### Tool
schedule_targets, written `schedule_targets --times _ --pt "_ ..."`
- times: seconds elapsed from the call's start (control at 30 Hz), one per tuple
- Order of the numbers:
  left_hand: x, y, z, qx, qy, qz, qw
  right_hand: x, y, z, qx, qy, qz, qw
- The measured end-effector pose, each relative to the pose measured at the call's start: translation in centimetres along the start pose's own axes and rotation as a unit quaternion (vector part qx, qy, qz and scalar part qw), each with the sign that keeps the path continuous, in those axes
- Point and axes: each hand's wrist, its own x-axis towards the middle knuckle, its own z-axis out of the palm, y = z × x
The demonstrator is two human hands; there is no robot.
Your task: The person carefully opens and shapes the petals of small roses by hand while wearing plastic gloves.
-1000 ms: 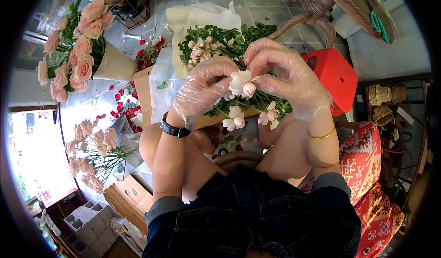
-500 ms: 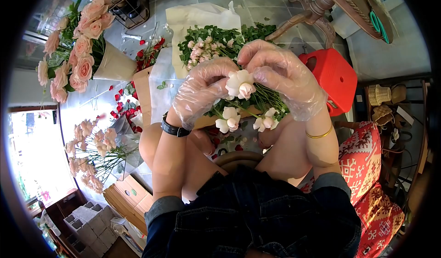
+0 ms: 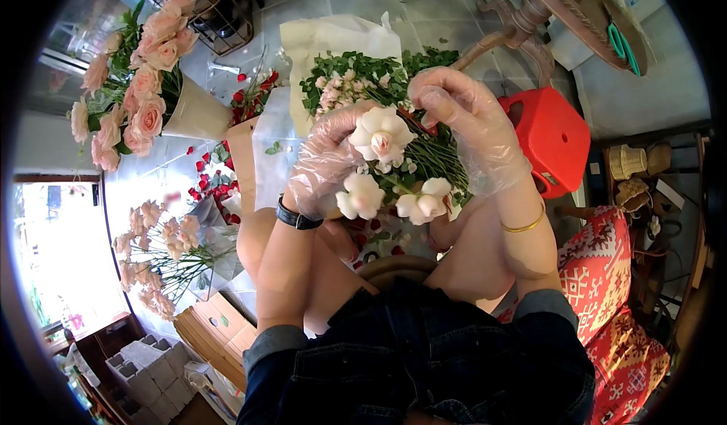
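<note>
Basically, one white rose [image 3: 381,135] is held w/ L hand [image 3: 322,156], bloom faced up, prob. so all sides of it are left reachable; L fingertips are hidden behind it, but a narrow grip is suggested. R hand [image 3: 477,118] is held apart from the bloom, approx. btwn 2 & 3 o'clock of it, fingers curled in; whether anything is pinched there can't be told. Both are covered w/ clear gloves [image 3: 496,164], maybe vs. thorns. A second white bloom [image 3: 360,197] is seen at 7 o'clock, a third white bloom [image 3: 422,201] at 5, green stems [image 3: 447,160] at 4. Small pink roses [image 3: 344,88] are laid over cream paper [image 3: 303,39] at 11, perhaps to be kept off the tiles [image 3: 432,8]. Big pink roses [image 3: 148,114] are stood in a bucket [image 3: 204,107] at 9, prob. for support; a red stool [image 3: 556,141] is set at 3.
</note>
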Motion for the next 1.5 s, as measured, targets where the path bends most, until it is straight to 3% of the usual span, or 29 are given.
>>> schedule_targets --times 0.07,0.1,0.27,0.33,0.4,0.47,0.5,0.6,0.67,0.7,0.8,0.83,0.87,0.9,0.93,1.0,1.03,1.13,1.2,1.23,1.27,1.37,1.4,1.43,1.47,1.5 --pt "-0.1 0.4 0.6 0.031 0.079 -0.011 0.996 0.0 0.0 -0.4 0.015 0.017 0.017 1.0" --pt "0.0 -1.2 -1.7 -0.045 0.049 0.009 0.998 0.2 0.2 -0.7 0.002 0.015 0.017 1.0" --pt "0.4 0.4 -0.6 -0.09 0.065 0.084 0.99 1.0 1.5 -1.3 0.018 0.014 0.019 1.0" --pt "0.4 1.1 -1.0 -0.057 0.077 0.098 0.991 1.4 2.2 -1.1 -0.204 -0.026 -0.06 0.977" --pt "0.5 1.1 -0.6 -0.056 0.125 0.106 0.985 1.3 3.1 -0.7 -0.31 -0.104 -0.101 0.94" --pt "1.5 0.4 -1.5 -0.119 0.061 0.171 0.976 0.7 3.0 1.2 -0.322 -0.134 -0.11 0.931" --pt "1.6 0.5 -1.5 -0.13 0.086 0.166 0.974 0.8 5.0 0.9 -0.352 -0.149 -0.1 0.919" --pt "2.0 0.1 -2.3 -0.157 0.056 0.216 0.962 0.5 5.5 2.0 -0.336 -0.172 -0.066 0.924" --pt "1.6 1.6 -1.2 -0.115 0.141 0.206 0.961 0.6 5.7 2.5 -0.367 -0.15 -0.053 0.917" --pt "1.7 1.9 -1.3 -0.133 0.119 0.223 0.958 0.6 4.5 3.5 -0.344 -0.137 -0.044 0.928" --pt "1.4 2.6 -0.4 -0.15 0.15 0.203 0.956 2.2 5.2 5.1 -0.351 -0.127 -0.102 0.922" --pt "1.4 2.8 0.6 -0.103 0.227 0.218 0.944 2.3 4.4 6.4 -0.339 -0.13 -0.128 0.923" --pt "1.0 3.3 0.8 -0.12 0.206 0.237 0.942 2.5 3.5 7.4 -0.328 -0.129 -0.152 0.923" --pt "-0.5 4.6 1.4 -0.078 0.23 0.239 0.94 3.1 4.9 7.6 -0.263 -0.12 -0.18 0.94" --pt "-2.0 5.5 1.6 -0.038 0.25 0.236 0.938 2.8 3.5 8.8 -0.296 -0.109 -0.225 0.922" --pt "-5.1 5.7 -0.3 0.014 0.264 0.303 0.916 3.3 2.3 9.7 -0.282 -0.063 -0.049 0.956" --pt "-7.0 5.5 -1.4 0.067 0.264 0.358 0.893 3.6 1.1 9.9 -0.284 -0.077 -0.048 0.954" --pt "-15.9 3.9 -5.4 0.134 0.346 0.258 0.892 5.3 -4.6 11.1 -0.335 0.002 -0.2 0.921" --pt "-21.6 1.0 -7.8 0.098 0.441 0.191 0.872 6.1 -8.3 12.9 -0.202 0.032 -0.299 0.932" --pt "-24.7 -0.8 -9.0 0.167 0.495 0.122 0.844 5.7 -10.7 14.6 -0.183 0.071 -0.314 0.929" --pt "-27.3 -2.5 -9.4 0.1 0.534 0.119 0.831 5.2 -12.5 16.6 -0.165 0.11 -0.328 0.924" --pt "-34.3 -5.7 -9.0 0.042 0.626 0.163 0.761 6.1 -13.6 20.2 -0.065 0.03 -0.307 0.949" --pt "-36.1 -5.8 -8.7 0.011 0.664 0.161 0.73 3.1 -13.0 25.4 -0.1 0.034 -0.287 0.952" --pt "-37.6 -5.8 -8.2 -0.009 0.687 0.179 0.704 3.4 -11.3 27.1 -0.116 -0.108 -0.34 0.927" --pt "-38.9 -5.8 -8.2 -0.018 0.708 0.195 0.679 3.3 -9.1 29.8 -0.125 -0.134 -0.328 0.927" --pt "-40.0 -5.5 -8.1 -0.015 0.714 0.216 0.666 3.9 -5.3 32.2 -0.014 -0.174 -0.323 0.93"
